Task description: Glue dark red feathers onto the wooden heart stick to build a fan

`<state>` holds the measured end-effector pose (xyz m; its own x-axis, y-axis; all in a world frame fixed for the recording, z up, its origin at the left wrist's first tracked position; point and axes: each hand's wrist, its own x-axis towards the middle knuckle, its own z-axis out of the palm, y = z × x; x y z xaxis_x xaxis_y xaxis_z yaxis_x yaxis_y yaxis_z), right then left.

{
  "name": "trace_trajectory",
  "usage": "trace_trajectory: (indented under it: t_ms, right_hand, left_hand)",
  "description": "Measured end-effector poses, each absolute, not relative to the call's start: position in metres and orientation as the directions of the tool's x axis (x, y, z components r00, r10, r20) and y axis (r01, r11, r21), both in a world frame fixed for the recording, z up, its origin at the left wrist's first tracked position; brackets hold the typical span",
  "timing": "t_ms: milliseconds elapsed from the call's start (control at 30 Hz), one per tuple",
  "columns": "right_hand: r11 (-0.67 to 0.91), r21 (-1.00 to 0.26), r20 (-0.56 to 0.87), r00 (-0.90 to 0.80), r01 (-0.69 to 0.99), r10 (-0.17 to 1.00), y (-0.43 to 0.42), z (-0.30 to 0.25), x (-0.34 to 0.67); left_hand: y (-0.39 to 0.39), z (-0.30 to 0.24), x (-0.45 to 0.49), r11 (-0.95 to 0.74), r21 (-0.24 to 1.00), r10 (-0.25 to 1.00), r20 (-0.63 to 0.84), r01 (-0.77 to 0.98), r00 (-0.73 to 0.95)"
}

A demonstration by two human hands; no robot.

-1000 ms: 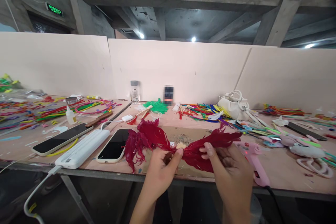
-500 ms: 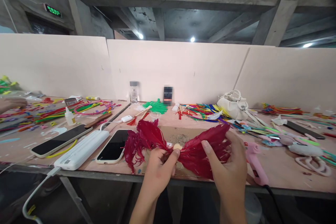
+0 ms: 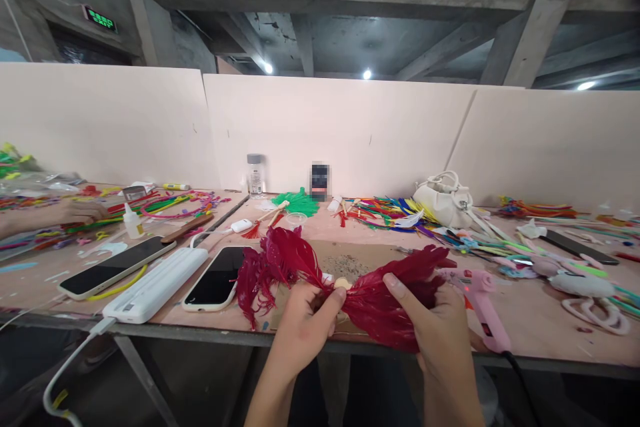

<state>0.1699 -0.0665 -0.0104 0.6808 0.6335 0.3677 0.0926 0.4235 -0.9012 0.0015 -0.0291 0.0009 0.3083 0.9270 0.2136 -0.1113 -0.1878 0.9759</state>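
Note:
Dark red feathers [image 3: 395, 293] spread to both sides of a small pale round piece [image 3: 343, 283], with more curly red feathers [image 3: 287, 257] fanning out on the left. My left hand [image 3: 307, 317] pinches the middle, thumb against the round piece. On the right side, my right hand [image 3: 435, 320] is closed round the feathers, thumb on top and fingers behind, partly hidden. Beneath them lies a brown cardboard sheet [image 3: 345, 253]. A pink hot glue gun [image 3: 483, 303] stands just right of my right hand.
A phone [image 3: 215, 280], a white power bank [image 3: 155, 287] and another phone [image 3: 117, 267] lie at the left. Green feathers [image 3: 300, 203], coloured feathers [image 3: 375, 210] and a white handbag [image 3: 443, 200] sit further back. Another person's hand [image 3: 75, 212] reaches in at far left.
My right hand has turned and lowered slightly, its fingers now closer round the right-hand feathers, which fan lower. My left hand stays nearly still. The other person's hand has reached further right.

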Motion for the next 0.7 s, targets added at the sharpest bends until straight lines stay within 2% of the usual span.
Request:
trace_trajectory:
  t_ms: [400,533,700]
  right_hand:
    - [0.388,-0.907,0.372,0.749,0.167,0.548,-0.063,-0.008,0.169]
    - [0.364,-0.926,0.3,0.77,0.095,0.564,-0.063,-0.004,0.166]
    - [0.454,-0.89,0.282,0.732,-0.042,0.62,-0.067,0.005,0.159]
  left_hand:
    - [-0.036,0.004,0.007,-0.185,0.971,0.949,0.217,-0.155,0.228]
    - [-0.035,0.003,0.009,-0.164,0.969,0.955,0.204,-0.186,0.217]
    - [-0.029,0.002,0.007,-0.201,0.962,0.948,0.239,-0.186,0.208]
